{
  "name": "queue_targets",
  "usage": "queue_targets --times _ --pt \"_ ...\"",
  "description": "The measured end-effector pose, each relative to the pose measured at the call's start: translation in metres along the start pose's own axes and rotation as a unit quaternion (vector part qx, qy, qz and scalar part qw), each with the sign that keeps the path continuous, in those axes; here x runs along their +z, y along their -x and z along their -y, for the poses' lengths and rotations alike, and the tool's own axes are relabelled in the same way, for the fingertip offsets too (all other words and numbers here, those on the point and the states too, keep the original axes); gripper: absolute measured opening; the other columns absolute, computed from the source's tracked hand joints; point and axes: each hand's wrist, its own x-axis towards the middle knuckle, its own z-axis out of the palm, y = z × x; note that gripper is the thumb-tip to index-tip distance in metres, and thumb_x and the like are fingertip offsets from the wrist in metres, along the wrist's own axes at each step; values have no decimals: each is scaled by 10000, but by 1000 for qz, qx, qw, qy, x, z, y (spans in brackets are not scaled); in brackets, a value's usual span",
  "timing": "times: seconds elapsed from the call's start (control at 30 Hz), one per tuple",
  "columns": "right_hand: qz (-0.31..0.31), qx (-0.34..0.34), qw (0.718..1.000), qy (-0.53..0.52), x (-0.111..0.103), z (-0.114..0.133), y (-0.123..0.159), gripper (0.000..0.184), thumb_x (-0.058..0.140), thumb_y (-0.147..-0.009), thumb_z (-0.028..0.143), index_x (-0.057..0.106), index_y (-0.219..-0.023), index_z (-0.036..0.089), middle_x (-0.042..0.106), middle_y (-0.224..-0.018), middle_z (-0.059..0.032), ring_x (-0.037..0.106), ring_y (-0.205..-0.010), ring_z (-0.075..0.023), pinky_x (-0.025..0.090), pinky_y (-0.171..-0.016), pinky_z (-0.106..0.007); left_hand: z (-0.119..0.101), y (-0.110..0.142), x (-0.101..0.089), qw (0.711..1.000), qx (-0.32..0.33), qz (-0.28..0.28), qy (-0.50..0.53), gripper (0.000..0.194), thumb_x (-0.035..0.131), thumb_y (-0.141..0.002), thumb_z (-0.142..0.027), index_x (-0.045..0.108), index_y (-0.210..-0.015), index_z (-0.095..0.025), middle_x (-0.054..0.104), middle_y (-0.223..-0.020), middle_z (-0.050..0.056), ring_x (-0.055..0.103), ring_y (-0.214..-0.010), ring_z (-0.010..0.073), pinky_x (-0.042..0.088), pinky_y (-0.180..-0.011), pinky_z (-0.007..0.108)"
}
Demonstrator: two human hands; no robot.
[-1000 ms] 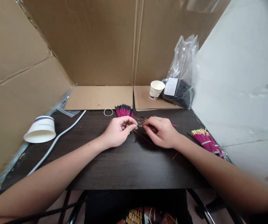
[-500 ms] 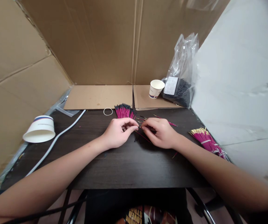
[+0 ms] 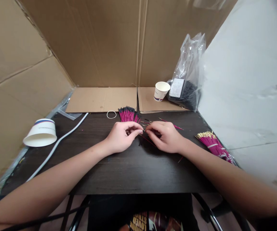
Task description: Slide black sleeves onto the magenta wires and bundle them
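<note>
My left hand (image 3: 124, 137) is closed in a pinch over the middle of the dark table. My right hand (image 3: 166, 137) pinches opposite it, the fingertips nearly meeting. A tiny piece shows between them, too small to name. Just behind my left hand lies a bundle of magenta wires (image 3: 128, 115) with black tips. Several loose magenta wires (image 3: 178, 127) with gold-coloured ends lie behind and under my right hand. One thin wire (image 3: 148, 140) slants below the fingertips, beside small black pieces (image 3: 139, 144).
A tied bundle of magenta wires (image 3: 214, 144) with gold ends lies at right. A clear bag of black pieces (image 3: 187, 91) and a paper cup (image 3: 161, 92) stand behind. At left are a tipped cup (image 3: 40, 133), a white cable (image 3: 58, 142) and a white ring (image 3: 111, 111). Cardboard walls (image 3: 104, 45) enclose the table.
Almost nothing differs. Both hands keep the same pinch at the same spot, the right fingertips perhaps slightly nearer the left. The surrounding items have not moved.
</note>
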Motion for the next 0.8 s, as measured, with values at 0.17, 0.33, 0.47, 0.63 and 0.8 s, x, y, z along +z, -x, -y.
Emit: queue_targets --times 0.17,0.33,0.47,0.63,0.8 --pt "2 2 1000 1 0 0 -1 109 593 -1058 133 687 -1004 117 684 -871 -24 567 -752 -53 421 -709 -208 0 0 0 1000 -1 -1 8 209 779 -981 -344 846 -1036 -154 819 -905 62 657 -710 117 556 -675 256" --pt "1 -8 1000 2 1 1 -1 106 582 -1063 136 673 -1012 121 676 -876 -28 569 -775 -58 439 -727 -209 0 0 0 1000 -6 0 10 209 781 -976 -345 847 -1029 -153 818 -893 60 650 -700 113 547 -667 249" --pt "10 -9 1000 8 1 1 0 132 562 -1083 163 678 -1032 125 682 -898 -45 584 -799 -74 454 -741 -219 -3 -1 0 1000 -15 3 14 215 780 -974 -348 849 -1029 -151 822 -902 67 648 -696 115 546 -661 249" --pt "23 5 1000 11 -1 1 -1 168 545 -1100 195 684 -1038 124 692 -916 -62 592 -804 -82 452 -748 -232 -4 0 0 1000 -12 2 10 234 772 -978 -362 846 -1033 -148 808 -880 73 636 -687 118 542 -652 253" --pt "11 2 1000 1 -1 3 -2 152 566 -1090 182 692 -1032 121 671 -899 -53 574 -791 -79 440 -736 -231 -6 2 0 1000 -13 1 19 275 790 -958 -370 824 -1092 -132 798 -915 91 639 -723 117 537 -666 247"
